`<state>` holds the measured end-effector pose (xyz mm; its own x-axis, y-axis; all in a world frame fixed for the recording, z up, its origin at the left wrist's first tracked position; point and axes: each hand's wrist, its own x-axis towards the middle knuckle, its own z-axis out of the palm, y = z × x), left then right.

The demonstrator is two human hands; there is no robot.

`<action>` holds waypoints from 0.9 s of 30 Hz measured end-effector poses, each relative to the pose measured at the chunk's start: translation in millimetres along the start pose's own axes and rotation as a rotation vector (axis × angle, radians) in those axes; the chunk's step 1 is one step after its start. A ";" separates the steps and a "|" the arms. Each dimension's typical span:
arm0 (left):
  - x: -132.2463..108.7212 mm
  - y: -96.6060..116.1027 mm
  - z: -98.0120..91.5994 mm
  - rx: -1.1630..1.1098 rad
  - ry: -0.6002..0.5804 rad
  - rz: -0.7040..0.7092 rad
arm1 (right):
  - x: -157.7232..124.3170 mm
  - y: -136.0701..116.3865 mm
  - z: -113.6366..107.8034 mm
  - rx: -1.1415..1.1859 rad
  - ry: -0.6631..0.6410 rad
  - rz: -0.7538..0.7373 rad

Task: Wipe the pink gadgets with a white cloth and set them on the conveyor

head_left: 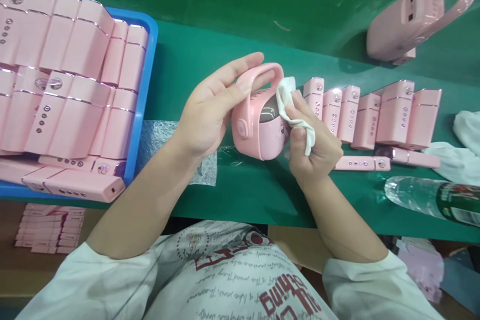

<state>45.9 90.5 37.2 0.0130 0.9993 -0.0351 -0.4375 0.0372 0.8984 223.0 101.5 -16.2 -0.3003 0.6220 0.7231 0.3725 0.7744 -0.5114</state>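
Observation:
My left hand (208,110) holds a small pink portable speaker (252,132) with a looped carry handle and a dark front panel. The thumb lies along the handle, and some fingers are hidden behind the speaker. In my right hand (315,150) a white cloth (287,92) is pinched between the fingers. The cloth touches the speaker's right side, next to the dark panel. Under the speaker and my left wrist, a patterned white sheet (204,167) lies on the green table (240,195).
A blue tray (150,55) full of pink boxy devices stands at left. More pink devices (395,110) stand upright at right. Beyond them is another pink handled speaker (407,25). A water bottle (423,197) and white cloths (450,157) lie at right.

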 end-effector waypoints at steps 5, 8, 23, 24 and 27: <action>2.7 -3.0 -2.5 0.001 0.027 -0.002 | 1.7 3.0 1.4 -0.026 -0.063 -0.008; 4.1 -5.0 -4.3 -0.015 0.006 0.018 | 2.6 4.0 0.6 -0.026 -0.095 -0.010; 0.1 -24.7 -5.6 0.263 -0.044 0.176 | 16.7 58.6 8.7 0.462 0.372 0.535; 0.3 -25.6 -6.1 0.321 -0.051 0.195 | 23.2 63.4 1.5 0.449 0.422 0.485; 1.4 -28.1 -7.6 0.450 -0.058 0.263 | 38.5 67.0 -43.6 0.350 0.504 0.335</action>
<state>51.4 90.8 8.6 0.0102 0.9732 0.2297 -0.0029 -0.2297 0.9733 274.7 172.2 -2.4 0.2570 0.7700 0.5840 0.0434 0.5945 -0.8029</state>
